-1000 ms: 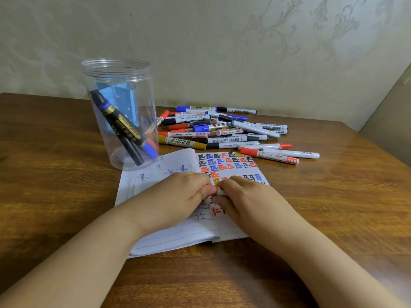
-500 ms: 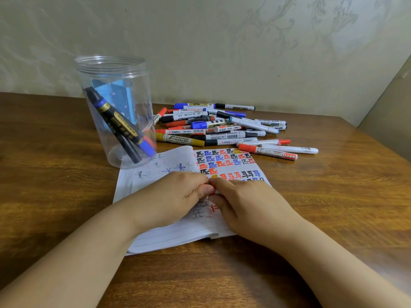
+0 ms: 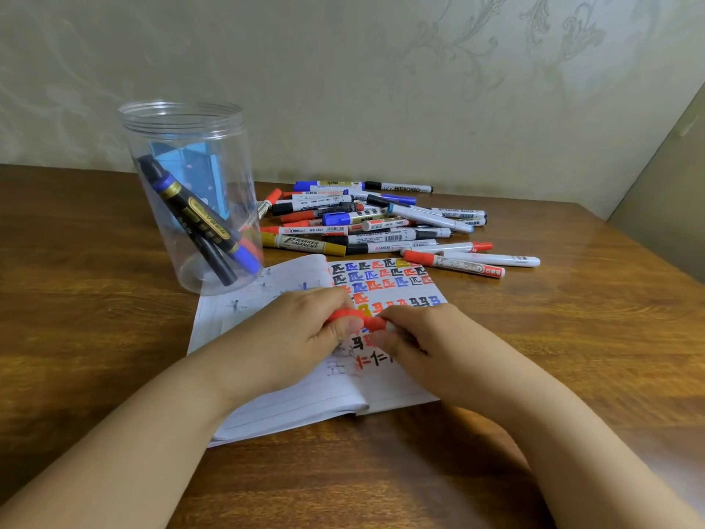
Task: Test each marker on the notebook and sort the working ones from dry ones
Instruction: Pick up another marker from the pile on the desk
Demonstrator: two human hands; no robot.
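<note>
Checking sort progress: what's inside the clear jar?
Inside the clear jar: a black-and-gold marker with blue ends leaning, and a black marker beneath. A blue object shows through it; cannot tell whether inside.

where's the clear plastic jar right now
In the head view the clear plastic jar stands upright left of centre, at the notebook's far left corner, left of the marker pile.

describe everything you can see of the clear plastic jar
The clear plastic jar is a tall, lidless cylinder with a ridged, threaded rim. It stands upright on the wooden table, left of the marker pile, its base at the far left corner of the notebook. Inside, a few dark markers lean diagonally. Neither hand touches it.
</note>
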